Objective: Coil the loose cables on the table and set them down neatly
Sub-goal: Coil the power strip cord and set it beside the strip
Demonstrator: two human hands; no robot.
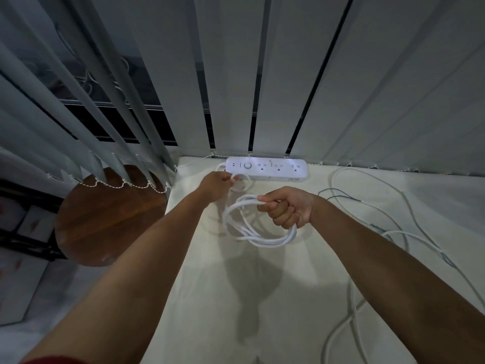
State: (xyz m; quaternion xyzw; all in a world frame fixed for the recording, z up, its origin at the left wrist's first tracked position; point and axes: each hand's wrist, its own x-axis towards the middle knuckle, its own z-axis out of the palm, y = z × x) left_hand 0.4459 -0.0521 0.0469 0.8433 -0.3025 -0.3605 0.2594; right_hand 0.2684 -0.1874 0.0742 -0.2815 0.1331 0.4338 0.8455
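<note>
A white power strip lies at the far edge of the cream table, against the blinds. Its thick white cable is gathered into several loops that hang from my right hand, which grips them in a fist above the table. My left hand is farther out, close to the strip's left end, and pinches the stretch of the same cable that runs out of the strip.
Thin loose cables trail over the right side of the table, one with dark wires. A round wooden stool stands left of the table. Vertical blinds hang behind.
</note>
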